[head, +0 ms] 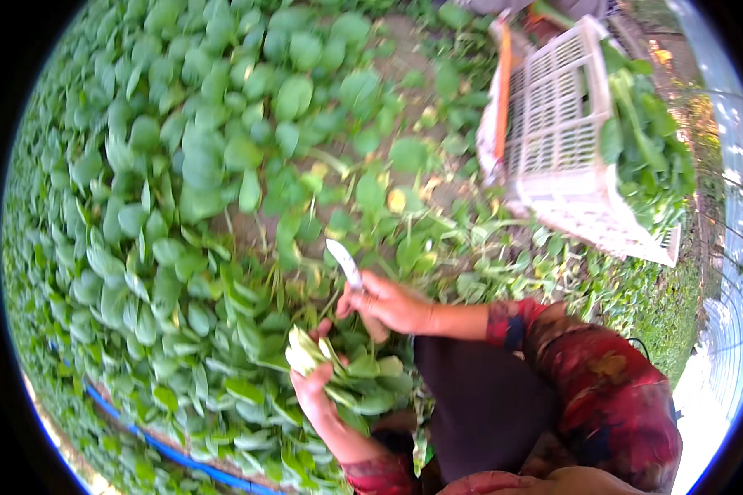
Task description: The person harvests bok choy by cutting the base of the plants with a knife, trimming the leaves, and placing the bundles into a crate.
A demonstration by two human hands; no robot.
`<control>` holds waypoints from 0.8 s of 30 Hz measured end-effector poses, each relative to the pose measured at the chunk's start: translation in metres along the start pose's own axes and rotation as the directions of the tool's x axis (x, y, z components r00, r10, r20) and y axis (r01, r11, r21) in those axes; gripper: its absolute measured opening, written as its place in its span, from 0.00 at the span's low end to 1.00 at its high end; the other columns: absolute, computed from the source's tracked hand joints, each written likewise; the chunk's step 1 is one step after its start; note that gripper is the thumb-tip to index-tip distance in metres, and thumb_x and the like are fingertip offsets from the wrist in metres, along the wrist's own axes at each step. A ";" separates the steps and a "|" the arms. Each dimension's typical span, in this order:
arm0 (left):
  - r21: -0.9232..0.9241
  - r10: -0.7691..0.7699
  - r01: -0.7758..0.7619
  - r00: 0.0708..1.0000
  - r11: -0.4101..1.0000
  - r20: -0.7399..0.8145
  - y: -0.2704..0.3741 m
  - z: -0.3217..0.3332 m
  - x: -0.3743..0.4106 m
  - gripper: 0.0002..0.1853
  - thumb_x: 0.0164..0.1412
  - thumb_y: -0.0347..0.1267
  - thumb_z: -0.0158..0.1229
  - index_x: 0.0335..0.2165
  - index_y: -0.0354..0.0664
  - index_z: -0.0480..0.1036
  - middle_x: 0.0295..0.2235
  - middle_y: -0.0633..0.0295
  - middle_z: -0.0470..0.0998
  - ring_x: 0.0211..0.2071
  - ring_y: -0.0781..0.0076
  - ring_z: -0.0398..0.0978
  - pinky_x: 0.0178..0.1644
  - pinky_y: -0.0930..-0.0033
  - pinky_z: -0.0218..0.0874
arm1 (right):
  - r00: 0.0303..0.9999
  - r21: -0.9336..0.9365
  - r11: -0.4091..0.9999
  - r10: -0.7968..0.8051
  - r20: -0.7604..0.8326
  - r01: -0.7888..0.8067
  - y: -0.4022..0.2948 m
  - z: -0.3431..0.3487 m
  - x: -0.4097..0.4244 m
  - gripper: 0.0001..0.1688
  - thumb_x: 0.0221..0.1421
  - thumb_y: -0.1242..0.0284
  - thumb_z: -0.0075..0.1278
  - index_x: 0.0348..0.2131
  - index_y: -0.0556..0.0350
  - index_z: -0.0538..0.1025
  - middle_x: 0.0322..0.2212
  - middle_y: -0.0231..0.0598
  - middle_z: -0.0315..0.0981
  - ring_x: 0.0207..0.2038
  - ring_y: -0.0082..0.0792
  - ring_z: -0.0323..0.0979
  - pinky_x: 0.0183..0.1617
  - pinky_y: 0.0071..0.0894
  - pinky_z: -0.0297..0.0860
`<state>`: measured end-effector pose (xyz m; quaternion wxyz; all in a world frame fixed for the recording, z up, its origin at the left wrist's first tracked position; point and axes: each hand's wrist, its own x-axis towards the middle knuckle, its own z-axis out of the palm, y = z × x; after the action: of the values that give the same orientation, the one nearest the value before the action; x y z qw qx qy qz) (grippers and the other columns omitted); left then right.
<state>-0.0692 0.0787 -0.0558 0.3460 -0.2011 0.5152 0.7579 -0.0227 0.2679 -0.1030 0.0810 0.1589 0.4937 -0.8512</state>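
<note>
My left hand [316,383] is closed around a bunch of leafy greens [362,380]; the pale cut stem ends point up and left, and the leaves spread toward my lap. Above it and to the right, my right hand [390,303] grips a small knife [345,263], its curved blade aimed up and left, apart from the bunch. The knife's handle is mostly hidden by my fingers. Low leafy plants [223,291] grow thickly around and to the left of both hands.
A white plastic crate [560,124] full of picked greens [647,124] stands at the upper right, beside a bag with an orange edge [503,93]. Loose leaves and stems lie on the soil near it. A blue hose [173,455] runs along the lower left. Part of another person shows at the top.
</note>
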 end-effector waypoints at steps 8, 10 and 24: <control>0.139 -0.115 0.083 0.964 0.987 0.241 0.004 0.087 -0.046 0.31 0.27 0.24 0.60 0.40 0.29 0.68 0.26 0.54 0.74 0.22 0.62 0.72 0.28 0.66 0.68 | 0.976 -0.379 0.902 -0.164 0.146 0.208 -0.074 0.008 -0.029 0.17 0.65 0.63 0.37 0.46 0.57 0.64 0.41 0.35 0.74 0.43 0.26 0.69 0.50 0.26 0.64; 0.200 -0.086 0.034 0.963 0.979 0.256 0.023 0.087 -0.068 0.31 0.27 0.24 0.57 0.40 0.28 0.67 0.25 0.53 0.73 0.22 0.64 0.72 0.27 0.68 0.68 | 0.971 -0.217 0.967 -0.080 0.227 0.130 -0.091 0.018 -0.040 0.19 0.65 0.62 0.37 0.47 0.58 0.64 0.43 0.39 0.72 0.45 0.30 0.69 0.53 0.27 0.63; 0.783 0.687 -0.449 0.725 0.431 0.037 0.112 -0.002 -0.268 0.14 0.49 0.30 0.53 0.31 0.26 0.73 0.21 0.56 0.76 0.16 0.71 0.70 0.23 0.76 0.65 | 0.819 0.004 0.942 -0.291 -0.494 0.337 -0.219 -0.120 -0.024 0.54 0.49 0.48 0.54 0.60 0.63 0.51 0.57 0.46 0.56 0.61 0.41 0.53 0.62 0.47 0.48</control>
<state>0.0305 -0.0342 0.1924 0.0375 0.0396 0.8591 0.5090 -0.0424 0.4809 0.0283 -0.1944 0.2879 0.4781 -0.8067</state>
